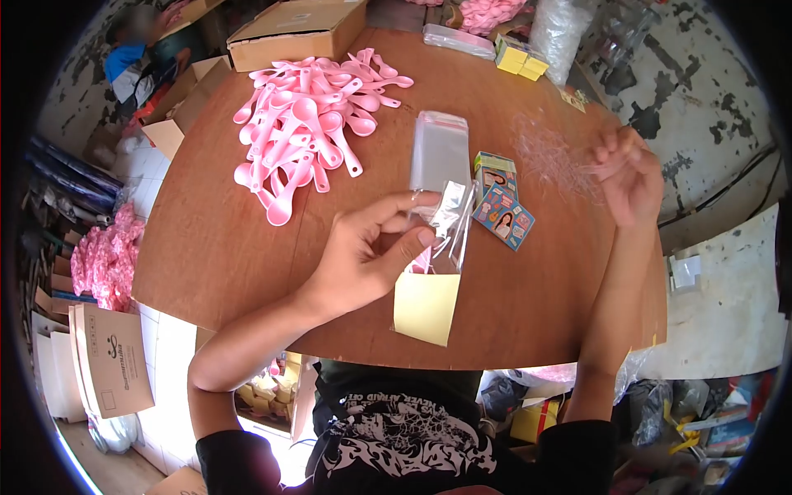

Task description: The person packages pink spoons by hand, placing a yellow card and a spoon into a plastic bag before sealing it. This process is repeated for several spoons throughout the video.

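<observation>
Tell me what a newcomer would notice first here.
The heap of pink spoons on the far left of the round wooden table grabs the eye first. Next comes the left hand at the middle, pinching a clear bag with a yellow card in its lower end. The right hand is raised at the table's right edge.

Plastic bag (452, 216): clear, narrow, its top crumpled and open. It holds a yellow card (426, 307) at the lower end and a pink spoon (420, 262), mostly hidden. The bag stands tilted, just left of the printed boxes (503, 216).
</observation>
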### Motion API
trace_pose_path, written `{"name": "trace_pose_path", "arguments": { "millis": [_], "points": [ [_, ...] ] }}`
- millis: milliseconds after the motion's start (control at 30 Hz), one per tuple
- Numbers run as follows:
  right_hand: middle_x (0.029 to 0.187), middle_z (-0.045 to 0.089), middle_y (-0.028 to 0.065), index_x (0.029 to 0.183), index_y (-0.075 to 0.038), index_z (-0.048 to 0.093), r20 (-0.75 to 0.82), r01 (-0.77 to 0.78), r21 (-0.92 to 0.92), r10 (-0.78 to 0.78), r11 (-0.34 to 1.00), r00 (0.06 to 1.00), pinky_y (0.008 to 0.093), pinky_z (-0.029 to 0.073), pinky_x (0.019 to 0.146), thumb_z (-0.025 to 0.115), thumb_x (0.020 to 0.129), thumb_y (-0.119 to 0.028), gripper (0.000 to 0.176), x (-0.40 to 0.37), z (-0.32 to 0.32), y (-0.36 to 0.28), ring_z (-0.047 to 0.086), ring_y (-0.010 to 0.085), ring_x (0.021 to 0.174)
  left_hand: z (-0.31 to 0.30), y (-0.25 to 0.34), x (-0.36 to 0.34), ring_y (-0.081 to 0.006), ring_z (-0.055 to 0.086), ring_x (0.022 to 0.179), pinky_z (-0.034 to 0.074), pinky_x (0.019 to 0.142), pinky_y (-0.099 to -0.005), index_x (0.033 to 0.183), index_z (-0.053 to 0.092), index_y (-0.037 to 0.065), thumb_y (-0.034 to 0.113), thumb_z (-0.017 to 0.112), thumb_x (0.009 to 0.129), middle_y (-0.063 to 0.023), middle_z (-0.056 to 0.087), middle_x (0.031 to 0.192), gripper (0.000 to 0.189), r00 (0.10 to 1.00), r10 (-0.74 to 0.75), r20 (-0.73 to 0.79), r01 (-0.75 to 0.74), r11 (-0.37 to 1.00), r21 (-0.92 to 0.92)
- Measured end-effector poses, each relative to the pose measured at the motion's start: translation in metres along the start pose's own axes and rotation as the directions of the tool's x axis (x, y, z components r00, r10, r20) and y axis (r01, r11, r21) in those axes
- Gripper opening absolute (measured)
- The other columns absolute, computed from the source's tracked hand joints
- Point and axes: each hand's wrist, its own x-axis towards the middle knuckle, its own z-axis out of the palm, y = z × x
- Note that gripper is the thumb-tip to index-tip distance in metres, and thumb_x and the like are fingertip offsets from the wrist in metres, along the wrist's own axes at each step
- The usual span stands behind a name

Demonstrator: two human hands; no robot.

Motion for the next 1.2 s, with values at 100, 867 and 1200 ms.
{"name": "trace_pose_path", "arguments": {
  "millis": [100, 867, 1200],
  "points": [
    [0.093, 0.062, 0.0077, 0.102, -0.002, 0.064, -0.125, -0.308, -0.431, 0.282, 0.848, 0.951, 0.0321, 0.049, 0.075, 0.062, 0.084, -0.014, 0.022, 0.004, -0.122, 0.051, 0.060, 0.0165, 0.083, -0.005, -0.001, 0.002, -0.0081, 0.064, 0.087, 0.050, 0.073, -0.0222, 0.130, 0.049, -0.003, 0.008, 0.060, 0.094, -0.0083, 0.072, 0.094, 0.039, 0.993, -0.110, 0.037, 0.109, 0.994, 0.026],
    [0.081, 0.069, 0.0077, 0.084, 0.002, 0.069, 0.084, 0.179, -0.757, -0.178, 0.628, 0.980, 0.0246, 0.048, 0.065, 0.068, 0.080, -0.003, 0.006, -0.001, 0.136, 0.027, 0.063, 0.0124, 0.071, -0.010, 0.000, 0.009, -0.0287, 0.047, 0.126, 0.038, 0.107, -0.0441, 0.141, 0.033, 0.001, 0.019, 0.078, 0.080, -0.0189, 0.048, 0.134, 0.078, 0.982, 0.158, -0.099, -0.145, 0.982, 0.124],
    [0.086, 0.067, 0.0055, 0.094, 0.002, 0.066, -0.138, -0.426, -0.249, 0.403, 0.870, 0.905, 0.0225, 0.050, 0.067, 0.067, 0.086, -0.011, 0.015, -0.015, 0.121, 0.046, 0.061, 0.0088, 0.074, 0.006, -0.004, 0.005, -0.0112, 0.063, 0.096, 0.051, 0.084, -0.0298, 0.126, 0.052, -0.003, 0.007, 0.074, 0.083, -0.0081, 0.068, 0.106, 0.050, 0.931, -0.258, 0.258, 0.275, 0.961, -0.031]
  ]
}}
